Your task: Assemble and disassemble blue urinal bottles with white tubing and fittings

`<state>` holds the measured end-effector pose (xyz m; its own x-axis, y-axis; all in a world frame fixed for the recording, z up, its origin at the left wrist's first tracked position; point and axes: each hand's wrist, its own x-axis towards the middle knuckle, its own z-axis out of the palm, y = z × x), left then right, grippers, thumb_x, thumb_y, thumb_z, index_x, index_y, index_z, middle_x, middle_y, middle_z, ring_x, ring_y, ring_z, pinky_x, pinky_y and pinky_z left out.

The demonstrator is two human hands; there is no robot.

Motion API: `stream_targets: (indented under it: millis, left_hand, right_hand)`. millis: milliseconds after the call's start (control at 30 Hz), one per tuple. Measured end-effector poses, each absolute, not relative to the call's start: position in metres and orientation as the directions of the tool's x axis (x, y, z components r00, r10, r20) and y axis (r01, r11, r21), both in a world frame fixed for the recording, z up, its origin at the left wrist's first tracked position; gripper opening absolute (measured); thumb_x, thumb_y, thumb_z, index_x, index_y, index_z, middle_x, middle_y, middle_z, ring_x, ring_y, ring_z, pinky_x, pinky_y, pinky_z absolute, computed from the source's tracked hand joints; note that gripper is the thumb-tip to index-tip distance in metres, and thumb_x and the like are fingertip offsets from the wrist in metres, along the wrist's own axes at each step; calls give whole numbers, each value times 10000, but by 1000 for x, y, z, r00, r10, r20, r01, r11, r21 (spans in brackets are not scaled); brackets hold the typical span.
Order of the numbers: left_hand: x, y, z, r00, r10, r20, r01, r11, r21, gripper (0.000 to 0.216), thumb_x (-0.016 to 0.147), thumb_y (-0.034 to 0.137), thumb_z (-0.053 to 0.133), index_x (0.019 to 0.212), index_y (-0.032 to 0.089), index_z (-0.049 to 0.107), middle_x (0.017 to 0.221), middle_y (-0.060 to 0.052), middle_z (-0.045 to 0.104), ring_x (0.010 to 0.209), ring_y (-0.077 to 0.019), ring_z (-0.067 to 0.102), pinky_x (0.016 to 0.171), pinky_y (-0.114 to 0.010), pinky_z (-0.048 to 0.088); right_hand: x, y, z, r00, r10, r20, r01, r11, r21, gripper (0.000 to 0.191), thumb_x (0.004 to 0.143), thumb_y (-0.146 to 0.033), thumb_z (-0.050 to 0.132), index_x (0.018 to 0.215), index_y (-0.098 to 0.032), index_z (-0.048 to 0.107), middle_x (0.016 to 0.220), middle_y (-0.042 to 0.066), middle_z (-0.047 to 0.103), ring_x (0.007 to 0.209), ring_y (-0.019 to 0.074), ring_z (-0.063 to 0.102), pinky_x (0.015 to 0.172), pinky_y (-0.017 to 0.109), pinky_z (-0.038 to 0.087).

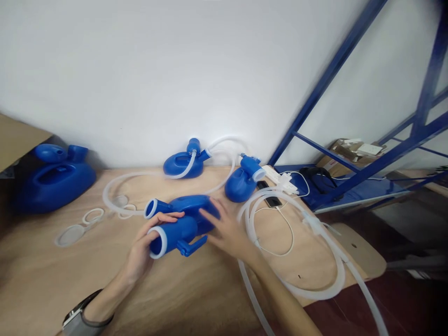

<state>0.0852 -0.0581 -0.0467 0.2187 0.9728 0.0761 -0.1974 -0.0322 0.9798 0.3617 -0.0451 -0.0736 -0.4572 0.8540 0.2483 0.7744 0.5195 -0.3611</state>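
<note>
On the wooden table [42, 280] lies a blue plastic container [191, 207] with a short spout. My left hand [145, 245] is wrapped round a blue funnel-shaped piece [173, 235] with a white rim, held against the container. My right hand [226, 228] rests on the container's right end with the fingers spread over it. A watch sits on my left wrist.
Two more blue containers [182, 163] [241, 182] stand near the wall, a larger one [52, 179] at far left. Clear tubing [315, 289] coils at right and another tube [115, 184] at left, beside white rings [93, 215]. A power strip [280, 179], phone and blue rack [350, 186] lie right.
</note>
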Motion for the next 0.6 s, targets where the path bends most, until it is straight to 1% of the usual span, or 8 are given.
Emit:
stream_targets:
  millis: [67,167,233,300,333,433,500,600]
  left_hand:
    - [87,-56,-41,205,975,-87,-292,146,945,324,828,476,688,983,200,757,1357,-124,709,1363,-412,563,1060,-488,503]
    - [84,-58,-40,310,897,-314,-409,425,808,373,796,435,712,1088,209,756,1373,-125,708,1345,-400,599,1053,-491,527]
    - [79,-65,-45,422,801,-425,-455,592,665,443,786,442,713,1152,197,755,1321,-143,734,1281,-403,652,1052,-513,537]
    - [74,-78,-55,529,684,-502,-441,727,526,481,782,447,724,1180,177,755,1246,-158,763,1208,-405,697,1040,-524,547]
    - [73,-86,-62,568,621,-540,-409,782,470,477,794,444,730,1185,170,752,1197,-162,777,1162,-401,719,1023,-520,557]
    - [75,-112,-82,613,448,-651,-248,891,380,453,877,477,724,1197,157,731,991,-165,803,972,-371,769,892,-462,592]
    - [80,-126,-92,620,397,-676,-170,910,378,543,920,606,670,1220,154,711,836,-155,789,835,-349,766,775,-405,584]
    - [89,-140,-101,679,343,-649,-122,925,361,810,866,843,560,1287,161,682,716,-151,760,717,-333,735,665,-348,530]
  right_hand:
    - [408,-51,-70,-267,910,317,855,375,-358,561,1027,-510,519,1545,-293,522,1631,101,435,1577,327,323,1278,582,357]
    - [507,-69,-73,137,944,300,940,-29,-341,608,1011,-547,457,1487,-184,560,1482,177,586,1403,351,536,1226,590,400]
    - [575,-86,-81,461,847,266,879,-396,-265,725,955,-582,477,1495,-102,526,1450,259,592,1405,423,523,1194,642,392]
    - [629,-104,-90,739,652,170,674,-718,-174,861,872,-640,540,1524,-79,491,1497,312,533,1417,528,475,1138,739,365]
    - [649,-111,-95,790,604,107,613,-777,-142,898,844,-655,559,1518,-64,499,1493,333,528,1409,560,470,1133,744,358]
    - [681,-122,-104,761,648,-33,635,-754,-169,842,826,-646,546,1465,-98,559,1387,326,612,1328,577,543,1111,731,376]
    - [687,-120,-106,727,687,-18,661,-706,-253,780,790,-623,581,1391,-126,603,1328,299,655,1276,539,595,1078,687,434]
    - [688,-107,-104,724,688,41,653,-666,-362,737,739,-599,641,1308,-133,601,1249,264,698,1148,442,682,994,572,533]
